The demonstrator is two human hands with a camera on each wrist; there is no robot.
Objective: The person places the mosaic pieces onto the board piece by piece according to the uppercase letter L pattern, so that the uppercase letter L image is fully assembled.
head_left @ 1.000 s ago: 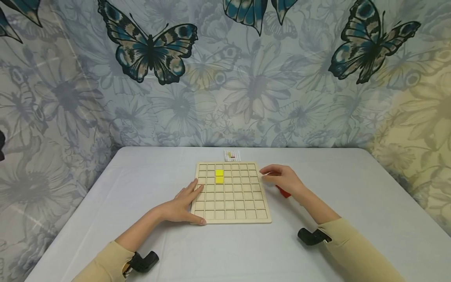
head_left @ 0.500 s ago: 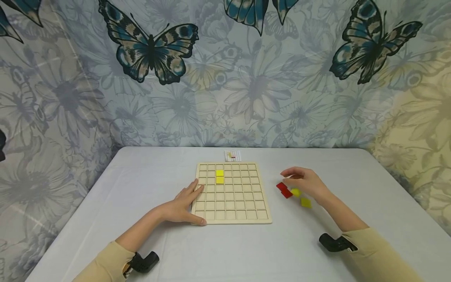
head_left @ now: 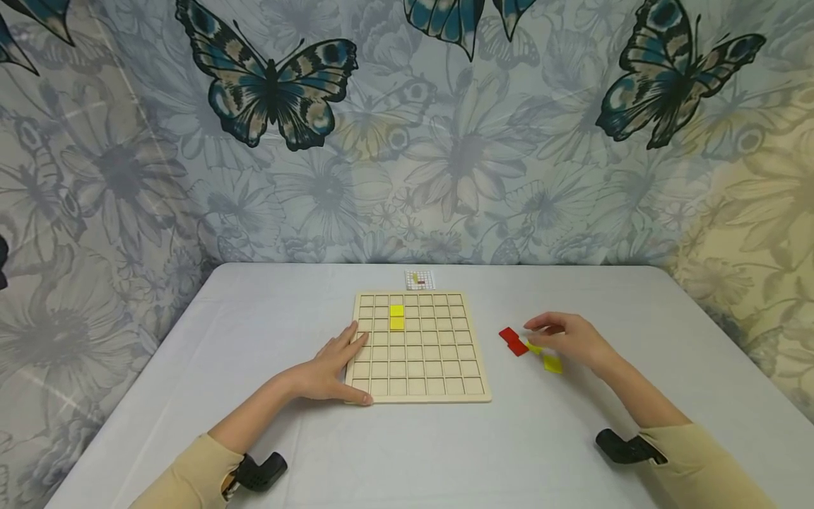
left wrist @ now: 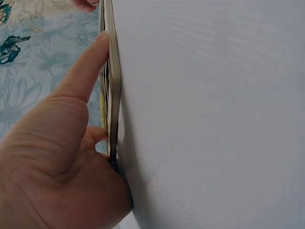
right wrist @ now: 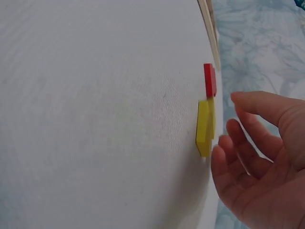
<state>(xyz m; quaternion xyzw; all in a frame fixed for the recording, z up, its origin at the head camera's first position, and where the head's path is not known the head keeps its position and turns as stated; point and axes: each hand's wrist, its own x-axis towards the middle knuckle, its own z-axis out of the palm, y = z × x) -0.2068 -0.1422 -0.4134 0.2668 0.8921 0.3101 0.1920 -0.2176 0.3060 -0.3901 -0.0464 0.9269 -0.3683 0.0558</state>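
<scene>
A pale wooden grid board (head_left: pixel 416 369) lies mid-table, with two yellow square tiles (head_left: pixel 397 317) in its cells, one below the other. My left hand (head_left: pixel 324 369) rests spread on its left edge, the thumb at the near corner; the left wrist view shows the thumb (left wrist: pixel 81 71) along the board's side. To the right of the board, my right hand (head_left: pixel 569 341) hovers close over a yellow tile (head_left: pixel 533 348), partly hidden by the fingers. Its fingers are loosely bent with nothing between them. Another yellow tile (head_left: pixel 552 364) lies nearer, and two red tiles (head_left: pixel 514 342) lie to the left.
Behind the board lies a small card (head_left: pixel 420 281) printed with a grid and coloured marks. A white cloth covers the table (head_left: pixel 286 304), which meets a butterfly-patterned backdrop (head_left: pixel 458 162). A black wrist camera (head_left: pixel 626 448) juts from each sleeve.
My right hand has moved right from the board's right edge, past the red tiles to the yellow ones, uncovering the tiles on the way. My left hand has stayed put.
</scene>
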